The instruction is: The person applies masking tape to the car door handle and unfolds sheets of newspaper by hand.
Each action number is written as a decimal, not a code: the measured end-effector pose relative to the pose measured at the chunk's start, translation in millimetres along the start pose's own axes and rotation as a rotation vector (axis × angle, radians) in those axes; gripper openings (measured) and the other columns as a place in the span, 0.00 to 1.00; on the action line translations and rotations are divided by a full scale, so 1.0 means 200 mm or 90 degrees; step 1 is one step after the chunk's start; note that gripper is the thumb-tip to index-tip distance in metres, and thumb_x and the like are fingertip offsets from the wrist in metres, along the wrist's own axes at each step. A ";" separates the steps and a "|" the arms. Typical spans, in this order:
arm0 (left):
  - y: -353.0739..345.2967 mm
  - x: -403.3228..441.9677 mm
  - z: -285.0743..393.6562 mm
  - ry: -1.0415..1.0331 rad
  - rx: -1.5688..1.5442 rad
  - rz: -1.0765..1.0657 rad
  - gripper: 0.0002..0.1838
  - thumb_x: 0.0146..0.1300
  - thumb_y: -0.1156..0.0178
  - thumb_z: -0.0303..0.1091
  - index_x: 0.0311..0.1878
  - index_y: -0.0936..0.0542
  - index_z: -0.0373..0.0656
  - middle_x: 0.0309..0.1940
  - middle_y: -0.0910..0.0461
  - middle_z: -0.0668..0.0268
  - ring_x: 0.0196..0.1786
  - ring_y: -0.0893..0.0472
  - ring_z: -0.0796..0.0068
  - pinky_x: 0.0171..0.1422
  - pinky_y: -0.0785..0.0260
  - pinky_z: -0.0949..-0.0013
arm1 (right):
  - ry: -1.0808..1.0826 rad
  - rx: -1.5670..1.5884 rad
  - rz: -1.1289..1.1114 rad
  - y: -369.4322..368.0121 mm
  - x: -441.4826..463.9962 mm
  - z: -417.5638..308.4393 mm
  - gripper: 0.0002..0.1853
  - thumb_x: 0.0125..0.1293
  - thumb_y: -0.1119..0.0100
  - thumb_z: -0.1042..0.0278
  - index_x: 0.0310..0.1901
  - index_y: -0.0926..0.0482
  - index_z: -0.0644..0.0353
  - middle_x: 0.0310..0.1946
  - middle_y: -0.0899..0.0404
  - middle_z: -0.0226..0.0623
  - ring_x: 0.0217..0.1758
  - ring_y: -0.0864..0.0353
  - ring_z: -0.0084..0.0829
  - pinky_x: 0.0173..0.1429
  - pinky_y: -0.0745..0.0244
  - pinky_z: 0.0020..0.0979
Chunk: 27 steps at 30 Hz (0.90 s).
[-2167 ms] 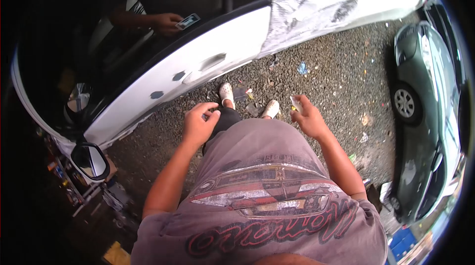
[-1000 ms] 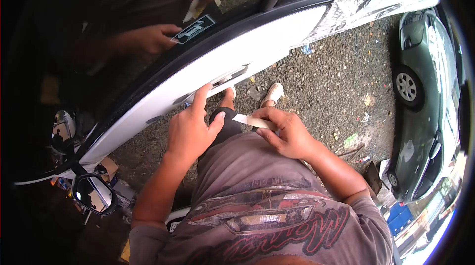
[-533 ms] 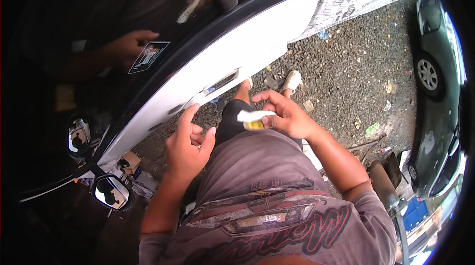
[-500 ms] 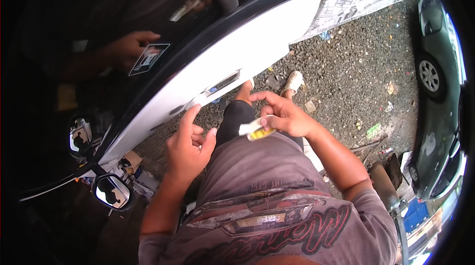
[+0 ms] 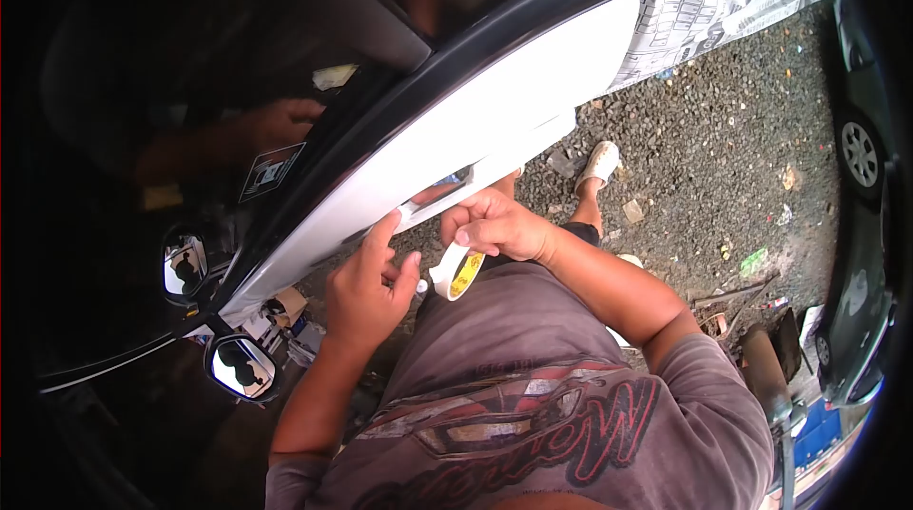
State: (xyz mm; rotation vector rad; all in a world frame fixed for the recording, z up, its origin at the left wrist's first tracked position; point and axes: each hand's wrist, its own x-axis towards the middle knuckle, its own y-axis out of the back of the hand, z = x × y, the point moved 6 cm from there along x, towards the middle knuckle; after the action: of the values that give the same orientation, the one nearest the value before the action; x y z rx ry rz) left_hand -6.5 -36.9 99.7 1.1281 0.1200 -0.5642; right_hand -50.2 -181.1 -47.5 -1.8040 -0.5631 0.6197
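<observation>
My left hand (image 5: 369, 293) is by the white car door (image 5: 514, 91), its index finger stretched out and touching, or almost touching, the near end of the door handle (image 5: 420, 215). The thumb stands apart and the other fingers are loosely curled, with nothing visible in them. Between thumb and fingers, my right hand (image 5: 504, 230) pinches a roll of white masking tape (image 5: 445, 274), whose core is printed yellow inside. That hand's fingertips are close to the handle's lower edge; whether they touch it is hidden.
Dark window glass (image 5: 171, 158) with a sticker (image 5: 274, 170) rises above the door. A side mirror (image 5: 240, 365) sticks out at lower left. Printed plastic sheeting (image 5: 704, 6) hangs at the top. Gravel (image 5: 704, 148) covers the ground, and another car (image 5: 861, 253) stands at right.
My right hand has moved left and closer to the door handle with the tape roll, which now shows its ring more clearly. My left hand keeps its place at the handle.
</observation>
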 end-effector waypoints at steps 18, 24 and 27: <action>0.02 0.06 0.05 0.017 -0.038 -0.081 0.36 0.65 0.24 0.25 0.76 0.25 0.40 0.30 0.16 0.63 0.30 0.12 0.78 0.35 0.18 0.71 | 0.033 0.168 -0.035 0.00 0.05 0.00 0.34 0.74 0.37 0.66 0.78 0.30 0.66 0.32 0.18 0.30 0.19 0.36 0.13 0.34 0.34 0.22; 0.03 -0.01 0.06 0.002 -0.022 -0.057 0.40 0.65 0.24 0.26 0.80 0.29 0.35 0.32 0.15 0.61 0.29 0.12 0.75 0.36 0.17 0.70 | -0.007 0.102 0.078 0.14 -0.18 0.02 0.25 0.74 0.35 0.63 0.68 0.25 0.65 0.36 0.20 0.36 0.25 0.32 0.15 0.37 0.33 0.20; 0.01 0.01 0.10 0.006 -0.066 -0.054 0.38 0.65 0.25 0.22 0.78 0.27 0.36 0.35 0.14 0.61 0.29 0.12 0.75 0.37 0.17 0.71 | 0.026 0.075 0.082 0.07 -0.22 -0.03 0.23 0.74 0.35 0.63 0.66 0.24 0.65 0.37 0.20 0.35 0.25 0.31 0.15 0.38 0.33 0.19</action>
State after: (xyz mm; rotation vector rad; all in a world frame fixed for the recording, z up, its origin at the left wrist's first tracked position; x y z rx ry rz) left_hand -7.0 -54.1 108.5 1.0287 0.2035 -0.6208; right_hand -78.3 -217.9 -54.0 -1.7471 -0.3775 0.6884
